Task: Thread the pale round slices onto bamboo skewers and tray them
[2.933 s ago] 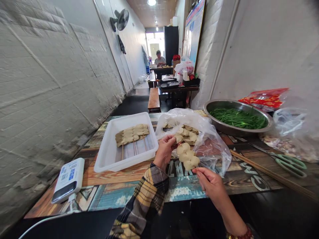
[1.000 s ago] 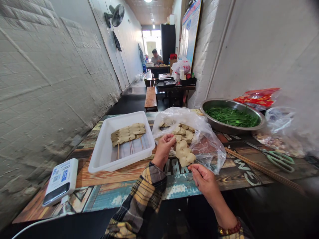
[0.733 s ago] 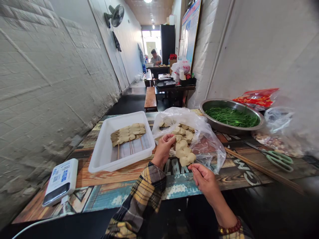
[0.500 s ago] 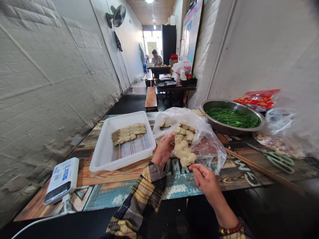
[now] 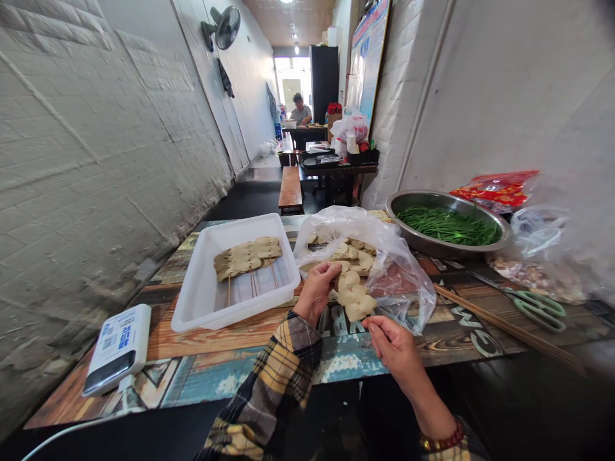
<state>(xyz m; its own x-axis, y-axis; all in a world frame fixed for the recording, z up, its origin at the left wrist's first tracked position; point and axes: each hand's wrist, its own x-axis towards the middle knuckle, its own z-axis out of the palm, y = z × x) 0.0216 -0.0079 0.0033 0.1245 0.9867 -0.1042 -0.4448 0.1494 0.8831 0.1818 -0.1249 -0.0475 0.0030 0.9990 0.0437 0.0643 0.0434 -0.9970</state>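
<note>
A skewer of thin, round beige slices (image 5: 354,297) is held over the table between my two hands. My right hand (image 5: 394,346) is closed on its lower end, pinching the stick. At the upper end, my left hand (image 5: 317,291) is closed, thumb and fingertips pinching the top slice. Just behind lies a clear plastic bag (image 5: 403,282) with more loose beige slices (image 5: 353,250) in it. To the left, a white plastic tray (image 5: 192,301) contains several finished-looking skewers (image 5: 247,257) laid side by side, sticks toward me.
Bamboo sticks (image 5: 504,325) and green-handled scissors (image 5: 538,309) lie right. Behind them stands a steel basin (image 5: 449,248) of green chives, beside a red packet (image 5: 500,189). A white box device (image 5: 118,349) with a cable sits left. A person (image 5: 301,114) sits at a far table.
My left hand has moved slightly down at the top of the skewer, and its fingers have closed further over the top slice. The right hand keeps its pinch on the stick.
</note>
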